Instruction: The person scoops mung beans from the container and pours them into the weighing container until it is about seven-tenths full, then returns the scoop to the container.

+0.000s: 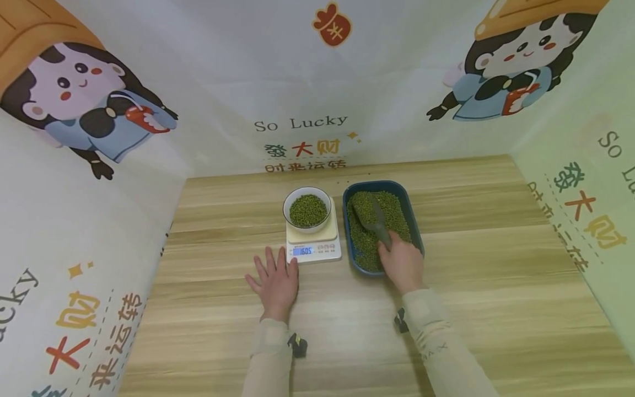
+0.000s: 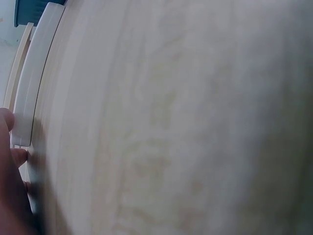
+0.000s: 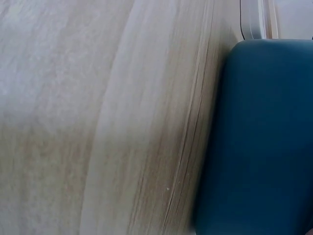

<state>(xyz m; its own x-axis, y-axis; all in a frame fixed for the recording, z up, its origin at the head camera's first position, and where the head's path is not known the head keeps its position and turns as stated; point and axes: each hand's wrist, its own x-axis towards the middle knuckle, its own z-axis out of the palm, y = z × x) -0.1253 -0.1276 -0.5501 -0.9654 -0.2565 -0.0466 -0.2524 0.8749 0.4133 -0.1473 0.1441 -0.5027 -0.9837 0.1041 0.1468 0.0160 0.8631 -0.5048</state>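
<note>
In the head view my right hand (image 1: 404, 263) grips the handle of a dark scoop (image 1: 381, 227), whose blade sits among green beans (image 1: 397, 212) in a blue tub (image 1: 416, 234). Left of the tub, a white bowl (image 1: 294, 220) with a dark rim holds more green beans (image 1: 308, 210). It stands on a kitchen scale (image 1: 324, 252) whose display reads about 160.5. My left hand (image 1: 279, 284) lies flat with spread fingers on the table, touching or very near the scale's front left corner. In the right wrist view the tub's wall (image 3: 264, 137) fills the right side; the hand is hardly visible there.
The wooden table (image 1: 208, 309) carries all of this. A few loose beans (image 1: 349, 182) lie behind the tub. A printed white cloth (image 1: 223, 71) walls off the back and both sides. Black straps (image 1: 297, 345) show at the wrists.
</note>
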